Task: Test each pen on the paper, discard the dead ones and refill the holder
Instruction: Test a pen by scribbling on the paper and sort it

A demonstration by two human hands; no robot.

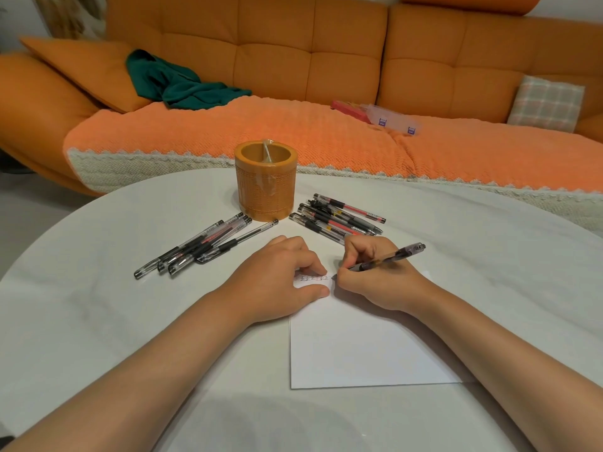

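The right hand pinches a pen, its tip touching the paper beside small marks. The left hand lies relaxed, fingers pressing the paper. The holder stands behind, between a left pile and a right pile of pens.

Orange sofa, green cloth, plaid cushion, clear plastic box, white table

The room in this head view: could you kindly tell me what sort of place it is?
Probably a home living room: an orange sofa with a checked cushion and a green cloth on it stands behind the white table.
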